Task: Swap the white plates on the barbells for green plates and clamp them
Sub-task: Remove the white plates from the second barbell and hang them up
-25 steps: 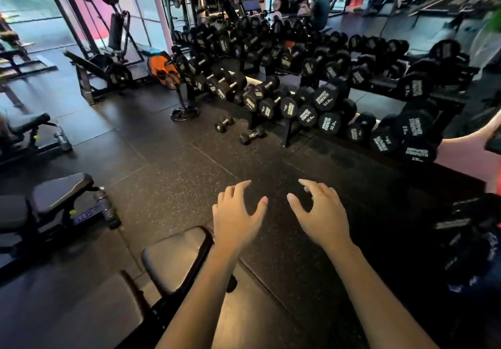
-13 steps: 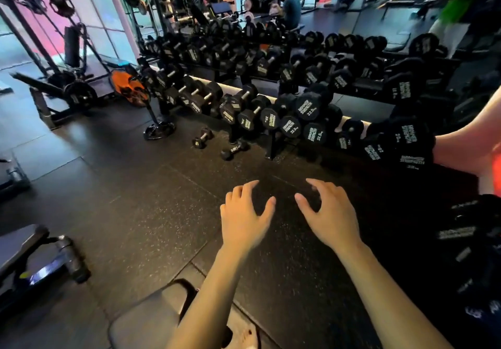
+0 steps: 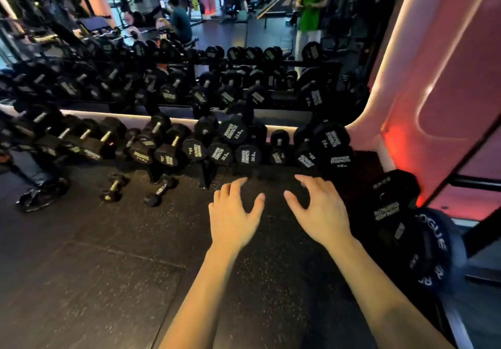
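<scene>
Black rubber floor (image 3: 113,281) lies under us, and we hold both hands out over it with nothing in them. Our left hand (image 3: 233,218) is spread, fingers relaxed and a little bent; our right hand (image 3: 320,213) is the same, with the thumb turned toward the left one. The two hands are near each other but apart.

The things of the task are not in view: we see no barbell, no white plate, no green plate and no clamp. In front stands only the dumbbell rack (image 3: 217,142), and at our right a dark plate (image 3: 433,251) with white letters leans low beside the pink wall (image 3: 433,104).

What could go wrong, in our judgement: two small dumbbells (image 3: 160,192) lie loose on the floor just left of our path, and a foot could catch on them if we walk with our eyes elsewhere. The dark plate is close to our right arm, so a careless turn could knock it. We could also take a wrong plate, because the light here is coloured and dim and colours are hard to read.

Against the earlier frames, the view has swung to the right: the bench that lay below us has gone out of view, the rack now fills the middle, and the pink wall and the dark plate have come in. Our hands keep the same empty, spread pose.
</scene>
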